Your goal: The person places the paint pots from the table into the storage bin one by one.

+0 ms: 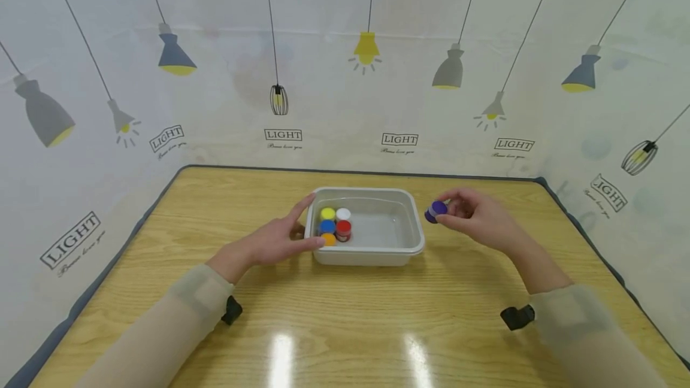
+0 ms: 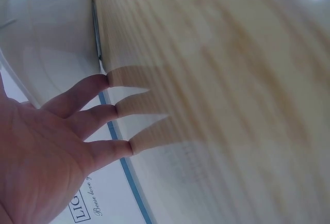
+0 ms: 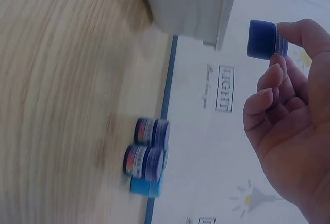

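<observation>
My right hand (image 1: 477,217) pinches a small purple paint jar (image 1: 436,211) between thumb and fingers, just beyond the right rim of a white plastic tub (image 1: 372,250). In the right wrist view the held jar (image 3: 262,39) is lifted above the table. At the tub's left end my left hand (image 1: 275,238) rests with fingers spread, its thumb over the front left corner and its index finger along the rim. Its other fingertips (image 2: 124,146) touch the tabletop. Inside the tub's left part stand a yellow jar (image 1: 327,214), a white jar (image 1: 343,215), a blue jar (image 1: 327,227), a red jar (image 1: 343,230) and an orange jar (image 1: 329,239).
On the table in the right wrist view stand two purple jars (image 3: 144,162) and a light blue jar (image 3: 146,186), hidden in the head view. A wooden table (image 1: 345,322) carries the tub. Behind it hangs a lamp-printed backdrop (image 1: 323,106).
</observation>
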Available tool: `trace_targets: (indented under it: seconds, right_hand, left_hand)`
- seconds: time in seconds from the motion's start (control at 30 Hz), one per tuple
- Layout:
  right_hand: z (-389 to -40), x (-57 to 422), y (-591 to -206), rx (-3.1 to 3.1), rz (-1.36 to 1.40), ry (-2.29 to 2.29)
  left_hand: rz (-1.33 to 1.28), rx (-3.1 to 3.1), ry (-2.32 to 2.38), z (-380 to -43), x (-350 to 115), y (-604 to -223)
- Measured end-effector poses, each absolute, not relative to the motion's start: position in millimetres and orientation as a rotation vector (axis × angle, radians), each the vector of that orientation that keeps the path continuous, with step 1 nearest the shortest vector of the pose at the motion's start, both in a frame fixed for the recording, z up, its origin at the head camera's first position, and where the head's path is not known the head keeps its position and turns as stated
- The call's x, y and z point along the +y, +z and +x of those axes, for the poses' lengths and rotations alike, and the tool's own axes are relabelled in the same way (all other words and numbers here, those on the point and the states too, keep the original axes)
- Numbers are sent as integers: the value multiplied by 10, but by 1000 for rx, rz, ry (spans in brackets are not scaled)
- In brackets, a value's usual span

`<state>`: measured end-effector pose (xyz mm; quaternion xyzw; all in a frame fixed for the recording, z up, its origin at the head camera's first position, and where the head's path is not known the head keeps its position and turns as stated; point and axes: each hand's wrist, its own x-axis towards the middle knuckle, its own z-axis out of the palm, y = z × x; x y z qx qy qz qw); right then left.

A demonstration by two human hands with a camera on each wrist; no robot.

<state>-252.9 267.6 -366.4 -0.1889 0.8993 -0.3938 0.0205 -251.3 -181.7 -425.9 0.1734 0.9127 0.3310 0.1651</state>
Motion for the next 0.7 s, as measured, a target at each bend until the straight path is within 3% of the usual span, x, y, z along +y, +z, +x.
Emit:
trace_targets:
  seconds: [0.7]
  right_hand:
    - [-2632, 1669, -3785, 2633, -836, -1150]
  left_hand:
    - [504, 2598, 937, -2514, -1820, -4253]
